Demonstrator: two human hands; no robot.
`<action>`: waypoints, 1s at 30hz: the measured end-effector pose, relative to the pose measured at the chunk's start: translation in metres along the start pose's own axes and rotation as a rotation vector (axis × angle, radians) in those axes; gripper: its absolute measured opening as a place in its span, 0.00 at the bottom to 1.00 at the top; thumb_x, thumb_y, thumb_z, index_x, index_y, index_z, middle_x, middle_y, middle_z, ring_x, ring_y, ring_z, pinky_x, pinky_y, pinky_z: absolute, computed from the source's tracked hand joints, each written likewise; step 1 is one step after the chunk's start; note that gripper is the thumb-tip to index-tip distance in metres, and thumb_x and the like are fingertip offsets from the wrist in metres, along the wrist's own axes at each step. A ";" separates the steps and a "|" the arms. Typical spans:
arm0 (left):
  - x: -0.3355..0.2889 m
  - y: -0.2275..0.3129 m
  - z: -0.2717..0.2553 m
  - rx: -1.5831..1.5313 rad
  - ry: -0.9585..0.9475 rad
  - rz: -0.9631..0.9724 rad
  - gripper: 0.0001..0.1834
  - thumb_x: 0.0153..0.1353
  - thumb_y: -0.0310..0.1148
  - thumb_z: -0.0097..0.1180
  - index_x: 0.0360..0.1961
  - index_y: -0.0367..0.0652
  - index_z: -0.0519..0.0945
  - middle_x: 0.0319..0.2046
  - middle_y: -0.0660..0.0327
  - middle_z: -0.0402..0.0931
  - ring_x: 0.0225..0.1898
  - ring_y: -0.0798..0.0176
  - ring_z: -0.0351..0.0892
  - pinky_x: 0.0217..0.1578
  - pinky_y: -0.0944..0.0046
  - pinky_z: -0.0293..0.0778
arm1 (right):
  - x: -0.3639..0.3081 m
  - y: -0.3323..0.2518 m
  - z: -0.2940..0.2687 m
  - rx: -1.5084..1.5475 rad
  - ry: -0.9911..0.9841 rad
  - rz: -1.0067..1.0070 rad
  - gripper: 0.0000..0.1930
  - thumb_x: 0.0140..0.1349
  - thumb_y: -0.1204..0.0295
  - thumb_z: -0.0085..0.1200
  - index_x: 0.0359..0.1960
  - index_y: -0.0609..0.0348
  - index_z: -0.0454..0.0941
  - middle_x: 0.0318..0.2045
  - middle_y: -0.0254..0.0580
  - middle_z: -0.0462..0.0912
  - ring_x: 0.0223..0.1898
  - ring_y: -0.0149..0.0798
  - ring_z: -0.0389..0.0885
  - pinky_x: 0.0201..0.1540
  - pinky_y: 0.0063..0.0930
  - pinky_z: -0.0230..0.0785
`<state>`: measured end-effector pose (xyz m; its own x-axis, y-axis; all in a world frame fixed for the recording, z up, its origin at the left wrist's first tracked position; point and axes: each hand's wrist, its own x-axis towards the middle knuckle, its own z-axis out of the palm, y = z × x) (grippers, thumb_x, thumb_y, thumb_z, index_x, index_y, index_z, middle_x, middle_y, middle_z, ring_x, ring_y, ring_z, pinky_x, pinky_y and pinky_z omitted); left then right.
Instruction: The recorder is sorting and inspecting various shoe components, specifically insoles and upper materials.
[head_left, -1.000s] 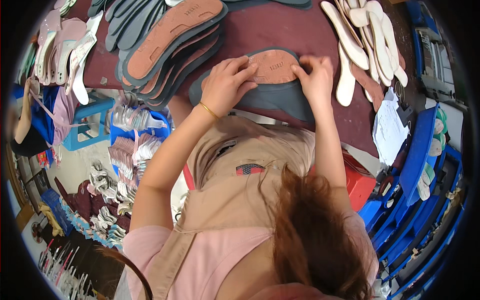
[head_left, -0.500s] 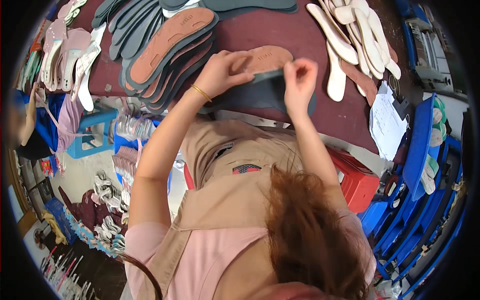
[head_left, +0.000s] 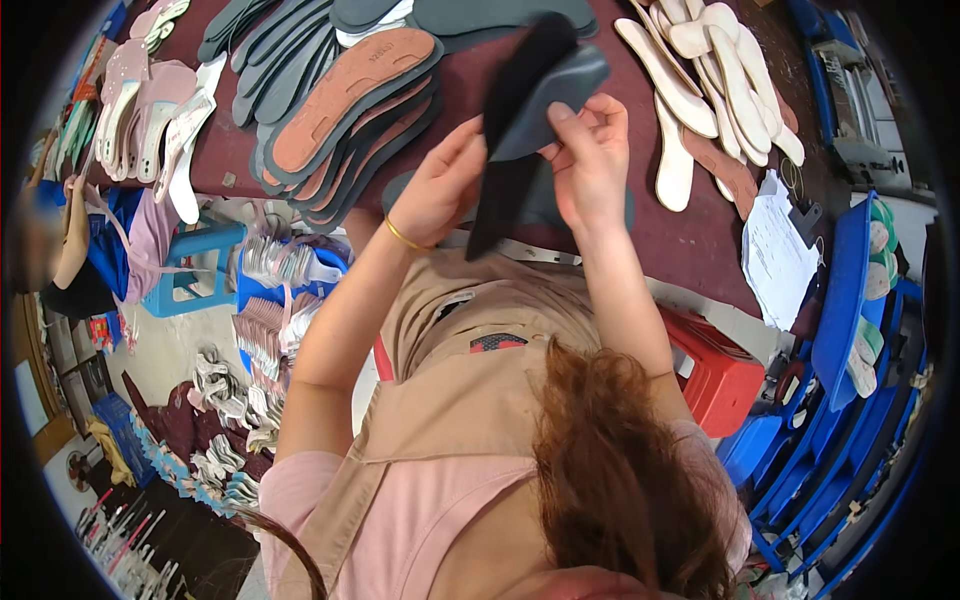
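Note:
Both my hands hold a dark grey insole point(head_left: 555, 100) turned up on edge above the front of the table, blurred by motion. The fingers of my left hand point(head_left: 437, 187) are closed on its darker left part. My right hand point(head_left: 592, 165) grips the lighter grey part on the right, its thumb against the face. Whether this is one piece or two layers, I cannot tell. Under my hands more dark grey insole material lies flat on the table, mostly hidden. To the left is a stack of insoles point(head_left: 355, 100), brownish-pink and dark grey, with a brownish-pink one on top.
Dark grey insoles point(head_left: 290, 75) fan out across the back of the maroon table point(head_left: 680, 240). Cream insole pieces point(head_left: 670, 150) pile up at right, beside papers point(head_left: 780, 250). Pink and white pieces point(head_left: 150, 100) lie far left. A red stool point(head_left: 715, 375) and blue racks point(head_left: 830, 450) stand right.
The insole, which showed its brownish-pink face between my hands, has been turned up on edge and now shows dark grey sides. My right hand has turned, its thumb now on the grey face.

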<state>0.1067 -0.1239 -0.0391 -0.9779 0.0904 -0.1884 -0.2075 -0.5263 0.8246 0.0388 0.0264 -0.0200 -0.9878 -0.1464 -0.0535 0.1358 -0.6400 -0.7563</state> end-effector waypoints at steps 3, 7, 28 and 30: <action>-0.015 0.005 0.014 -0.437 -0.157 0.156 0.28 0.71 0.47 0.40 0.65 0.42 0.62 0.59 0.61 0.68 0.58 0.64 0.70 0.58 0.59 0.66 | -0.013 0.012 0.018 -0.427 -0.160 -0.295 0.26 0.57 0.84 0.57 0.52 0.56 0.56 0.40 0.38 0.70 0.33 0.25 0.75 0.26 0.19 0.73; -0.010 0.029 0.003 -0.269 0.360 0.279 0.18 0.66 0.35 0.54 0.54 0.39 0.73 0.50 0.61 0.76 0.48 0.63 0.77 0.50 0.62 0.73 | -0.035 0.015 0.028 -0.334 -0.124 -0.126 0.27 0.58 0.84 0.55 0.55 0.58 0.54 0.41 0.43 0.73 0.34 0.31 0.78 0.24 0.22 0.77; 0.004 0.097 -0.106 2.306 0.756 0.331 0.30 0.62 0.43 0.53 0.64 0.50 0.64 0.66 0.51 0.58 0.69 0.42 0.49 0.57 0.26 0.50 | 0.025 -0.104 -0.161 -1.524 0.422 -0.664 0.26 0.51 0.58 0.65 0.43 0.68 0.74 0.38 0.48 0.73 0.37 0.43 0.73 0.42 0.36 0.67; 0.014 0.072 -0.051 2.032 0.366 0.629 0.26 0.58 0.40 0.58 0.57 0.47 0.70 0.61 0.52 0.64 0.65 0.45 0.59 0.58 0.36 0.57 | 0.080 -0.155 -0.226 -1.884 0.577 -0.706 0.28 0.51 0.55 0.65 0.48 0.64 0.75 0.45 0.53 0.74 0.44 0.52 0.74 0.50 0.40 0.66</action>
<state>0.0793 -0.2038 -0.0091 -0.9141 0.0574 0.4014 0.0791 0.9962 0.0377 -0.0782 0.2841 -0.0540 -0.7805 0.1572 0.6050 -0.0438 0.9517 -0.3037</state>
